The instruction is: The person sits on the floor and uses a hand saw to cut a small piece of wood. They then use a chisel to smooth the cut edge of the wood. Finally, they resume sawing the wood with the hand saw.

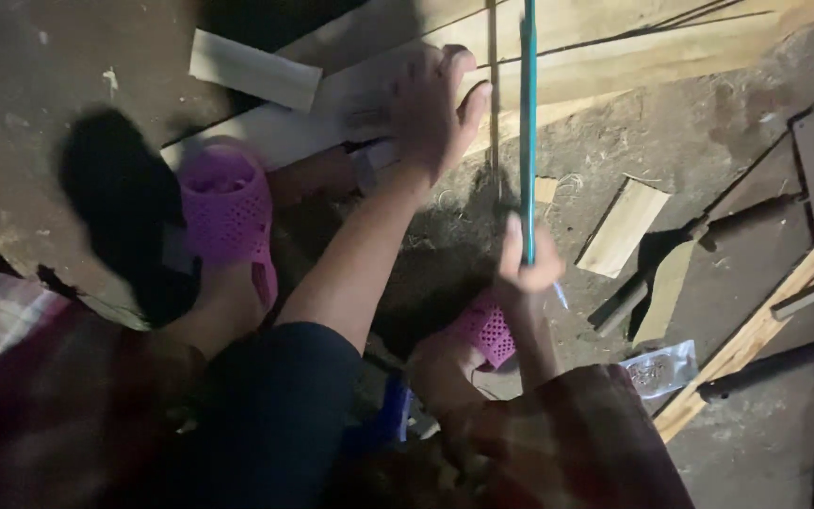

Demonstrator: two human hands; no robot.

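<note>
My left hand lies flat, fingers spread, on a pale wooden plank on the dirt floor. My right hand is closed around the lower end of a long teal-bladed saw that stands nearly upright beside the plank's end. A thin wooden strip runs parallel just left of the blade. Both my feet wear pink perforated clogs: the left one rests on the plank's near end, the other sits below my right hand.
A short white board lies at the upper left. Wood offcuts and a dark hammer-like tool lie to the right, with a small clear plastic bag, long timber strips and a dark rod.
</note>
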